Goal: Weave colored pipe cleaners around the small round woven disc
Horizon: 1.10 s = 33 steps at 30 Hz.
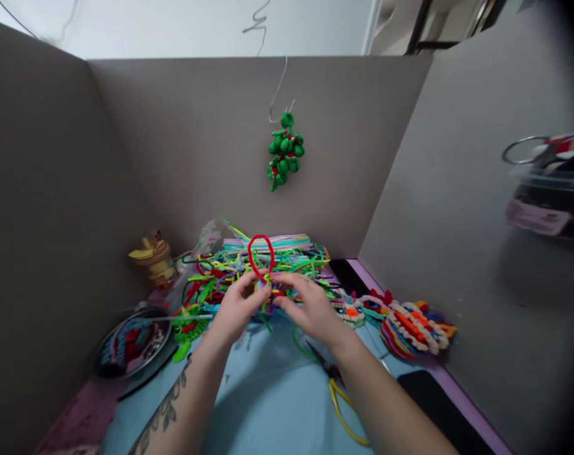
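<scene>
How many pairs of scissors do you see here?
2: yellow-handled scissors on the blue tabletop, and metal-ringed scissors in the container at far right. Others may be hidden.

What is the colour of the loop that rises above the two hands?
The loop is red; it shows in the head view, the only one.

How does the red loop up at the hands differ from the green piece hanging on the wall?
Shape: the red loop is one thin, open ring, while the green piece is a dense, lumpy cluster.
Colour: the loop is plain red; the green piece is mostly green with small red spots.
Support: the loop stands up at the fingertips of the left hand and right hand; the green piece hangs from a wire.
Both show red.
</scene>
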### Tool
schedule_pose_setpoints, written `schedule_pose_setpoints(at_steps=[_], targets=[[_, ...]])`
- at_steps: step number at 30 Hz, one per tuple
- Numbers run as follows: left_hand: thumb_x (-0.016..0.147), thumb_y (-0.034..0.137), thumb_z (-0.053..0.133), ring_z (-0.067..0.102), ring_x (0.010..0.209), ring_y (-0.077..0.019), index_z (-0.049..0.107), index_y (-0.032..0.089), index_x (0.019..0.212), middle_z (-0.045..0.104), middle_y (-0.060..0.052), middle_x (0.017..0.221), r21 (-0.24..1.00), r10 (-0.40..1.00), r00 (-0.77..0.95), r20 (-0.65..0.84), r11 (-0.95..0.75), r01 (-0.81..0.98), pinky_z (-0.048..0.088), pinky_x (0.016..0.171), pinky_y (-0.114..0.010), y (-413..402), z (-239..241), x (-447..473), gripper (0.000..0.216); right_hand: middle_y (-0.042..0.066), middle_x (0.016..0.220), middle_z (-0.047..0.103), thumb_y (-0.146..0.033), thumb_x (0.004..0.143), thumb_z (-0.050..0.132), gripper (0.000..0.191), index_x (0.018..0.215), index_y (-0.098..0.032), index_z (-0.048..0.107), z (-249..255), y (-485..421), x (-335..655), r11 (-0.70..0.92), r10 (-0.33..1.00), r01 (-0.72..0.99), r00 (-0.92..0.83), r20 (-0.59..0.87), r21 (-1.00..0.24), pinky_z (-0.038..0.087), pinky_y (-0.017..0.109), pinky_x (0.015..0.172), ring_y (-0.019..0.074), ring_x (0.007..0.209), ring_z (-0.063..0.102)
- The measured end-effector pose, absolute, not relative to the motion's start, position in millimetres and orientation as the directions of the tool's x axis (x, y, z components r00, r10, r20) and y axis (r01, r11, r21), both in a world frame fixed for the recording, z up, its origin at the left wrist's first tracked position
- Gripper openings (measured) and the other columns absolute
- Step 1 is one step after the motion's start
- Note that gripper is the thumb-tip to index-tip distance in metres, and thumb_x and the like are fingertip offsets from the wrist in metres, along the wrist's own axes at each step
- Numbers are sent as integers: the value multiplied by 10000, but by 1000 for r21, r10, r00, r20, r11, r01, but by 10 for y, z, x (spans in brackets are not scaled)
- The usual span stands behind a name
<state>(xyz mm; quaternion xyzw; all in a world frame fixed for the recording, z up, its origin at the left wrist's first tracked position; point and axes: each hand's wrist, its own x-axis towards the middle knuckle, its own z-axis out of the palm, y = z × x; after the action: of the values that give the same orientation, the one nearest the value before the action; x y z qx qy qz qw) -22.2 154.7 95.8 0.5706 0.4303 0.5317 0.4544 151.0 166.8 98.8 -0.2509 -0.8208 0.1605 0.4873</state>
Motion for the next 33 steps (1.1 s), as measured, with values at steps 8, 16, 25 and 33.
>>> schedule_pose_setpoints(at_steps=[8,16,25,33], targets=[[738,362,708,616,956,-200,604,156,1135,681,-67,1058,962,959,-130,253,-263,-65,471,851,-301,1554,904,-158,459,63,847,666,-183,879,574,82,867,-209,651,931,1602,1432,892,393,361,-321,862,-272,503,324,748,177,807,608],[750,413,700,611,950,-180,586,194,1190,657,-61,1081,929,885,-380,269,-343,-141,476,831,-287,1613,854,-197,505,43,742,667,-208,912,524,161,805,-179,640,992,1441,1329,936,249,349,-555,793,-49,428,292,642,157,701,570],[737,408,704,623,916,-164,579,194,1174,650,-67,1062,909,840,-487,239,-370,-192,492,794,-264,1677,877,-326,502,10,769,687,-267,953,448,218,810,-189,592,1253,1156,1408,984,117,10,-791,600,-179,429,261,705,123,749,613],[762,387,678,645,891,-160,595,217,1127,663,-50,1060,888,817,-497,292,-425,-177,510,766,-263,1731,872,-435,412,10,741,687,-283,952,371,274,717,-214,494,1262,1045,1573,824,-108,-335,-885,453,-457,441,204,716,95,731,627]])
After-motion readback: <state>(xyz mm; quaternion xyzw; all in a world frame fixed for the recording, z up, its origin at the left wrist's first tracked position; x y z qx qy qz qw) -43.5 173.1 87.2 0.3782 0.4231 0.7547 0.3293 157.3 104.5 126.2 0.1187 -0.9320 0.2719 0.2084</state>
